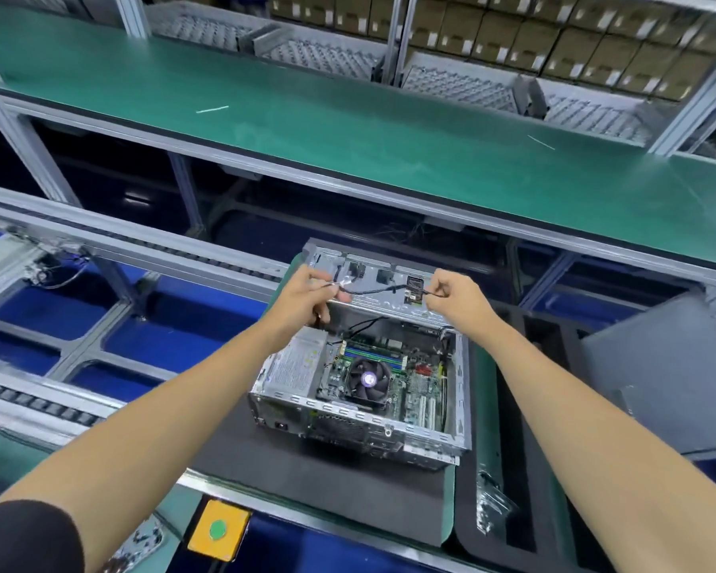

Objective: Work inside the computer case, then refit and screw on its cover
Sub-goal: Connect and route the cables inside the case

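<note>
Green-topped assembly bench [348,130] behind; on a dark mat [306,469] lies the open computer case [360,378]. Above its far end, my left hand [306,295] and right hand [455,295] each pinch a black cable [373,290].

A yellow box [219,530] with a green button [217,529] sits near cardboard-stacked shelving [554,39].

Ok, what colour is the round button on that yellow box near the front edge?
Green button, seen in the head view.

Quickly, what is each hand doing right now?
Left hand: pinches one end of the black cable.
Right hand: pinches the other end.
</note>
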The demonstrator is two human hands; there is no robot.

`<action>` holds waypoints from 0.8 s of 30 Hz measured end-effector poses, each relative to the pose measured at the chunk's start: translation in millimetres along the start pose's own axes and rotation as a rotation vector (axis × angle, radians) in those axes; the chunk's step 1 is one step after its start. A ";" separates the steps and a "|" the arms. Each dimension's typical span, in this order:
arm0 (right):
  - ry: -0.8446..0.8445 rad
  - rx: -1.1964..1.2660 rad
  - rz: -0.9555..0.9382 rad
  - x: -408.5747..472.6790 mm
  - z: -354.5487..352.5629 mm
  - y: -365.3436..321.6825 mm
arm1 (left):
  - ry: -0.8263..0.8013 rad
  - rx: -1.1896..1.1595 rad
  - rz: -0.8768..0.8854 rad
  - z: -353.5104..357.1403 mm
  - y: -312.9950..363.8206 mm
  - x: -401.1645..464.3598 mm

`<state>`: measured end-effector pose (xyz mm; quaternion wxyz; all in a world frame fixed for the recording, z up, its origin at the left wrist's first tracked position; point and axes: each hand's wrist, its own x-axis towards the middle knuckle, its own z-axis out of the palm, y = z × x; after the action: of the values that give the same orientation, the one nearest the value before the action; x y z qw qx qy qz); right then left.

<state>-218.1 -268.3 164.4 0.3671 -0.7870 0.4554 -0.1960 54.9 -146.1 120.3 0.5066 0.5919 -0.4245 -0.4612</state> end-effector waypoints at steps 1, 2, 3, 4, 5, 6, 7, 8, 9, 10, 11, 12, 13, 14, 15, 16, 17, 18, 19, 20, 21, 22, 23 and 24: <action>0.018 -0.020 0.010 -0.8 1.3 4.8 | -0.024 0.008 0.015 -2.1 2.1 -0.1; 0.034 -0.018 0.021 -2.0 3.0 9.8 | -0.048 0.021 0.038 -3.0 3.1 -0.9; 0.046 -0.015 0.029 -4.0 4.3 13.6 | -0.066 0.035 0.063 -3.1 3.5 -2.0; 0.049 -0.013 0.030 -5.9 5.7 17.0 | -0.070 0.048 0.084 -2.4 3.5 -2.9; 0.040 -0.011 0.028 -7.7 7.6 20.3 | -0.057 0.058 0.098 -1.5 3.4 -4.2; 0.020 0.003 0.031 -9.7 10.2 22.4 | -0.028 0.066 0.110 0.3 3.2 -5.0; -0.005 0.017 0.042 -11.7 13.1 24.0 | 0.004 0.074 0.124 2.5 2.9 -6.3; -0.026 0.028 0.057 -13.8 15.4 25.2 | 0.026 0.083 0.141 5.6 2.9 -7.3; -0.051 0.050 0.074 -14.8 18.3 26.1 | 0.031 0.098 0.160 8.8 3.1 -8.9; -0.083 0.095 0.106 -15.6 20.9 25.3 | 0.022 0.115 0.180 12.8 3.3 -10.8; -0.109 0.157 0.142 -15.6 23.8 21.6 | 0.004 0.131 0.197 16.9 3.1 -12.6; -0.112 0.221 0.171 -15.0 26.4 16.0 | -0.016 0.145 0.212 20.8 1.7 -14.2; -0.080 0.256 0.177 -12.0 29.5 9.1 | -0.034 0.162 0.224 24.1 -0.1 -15.2; -0.022 0.214 0.139 -7.2 32.2 1.7 | -0.050 0.184 0.235 27.4 -1.9 -15.8; 0.041 0.116 0.065 -3.2 34.0 -8.4 | -0.062 0.207 0.247 30.3 -2.7 -16.4; 0.099 0.042 0.019 0.8 35.8 -19.9 | -0.071 0.229 0.261 33.5 -2.5 -16.9; 0.131 0.073 -0.001 4.5 38.5 -30.6 | -0.076 0.254 0.277 36.7 -1.8 -17.7; 0.127 0.165 -0.008 6.4 41.2 -40.9 | -0.081 0.282 0.296 40.4 -0.3 -18.9; 0.121 0.236 -0.014 9.6 44.7 -46.8 | -0.091 0.303 0.310 44.0 1.2 -20.5; 0.132 0.276 -0.037 11.9 47.2 -52.2 | -0.104 0.316 0.320 47.2 2.0 -22.0; 0.166 0.287 -0.070 13.2 48.9 -55.2 | -0.115 0.331 0.329 49.4 2.8 -23.3; 0.201 0.304 -0.096 13.9 49.5 -56.1 | -0.124 0.348 0.336 51.1 3.7 -24.4; 0.224 0.322 -0.113 13.6 50.2 -55.7 | -0.132 0.352 0.337 52.1 4.8 -25.5; 0.225 0.349 -0.114 12.8 51.0 -52.6 | -0.145 0.331 0.335 52.8 5.6 -26.8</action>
<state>-148.7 -242.4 170.5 0.4331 -0.7092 0.4072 -0.3790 -2.6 -131.8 125.7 0.4405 0.5536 -0.6216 -0.3363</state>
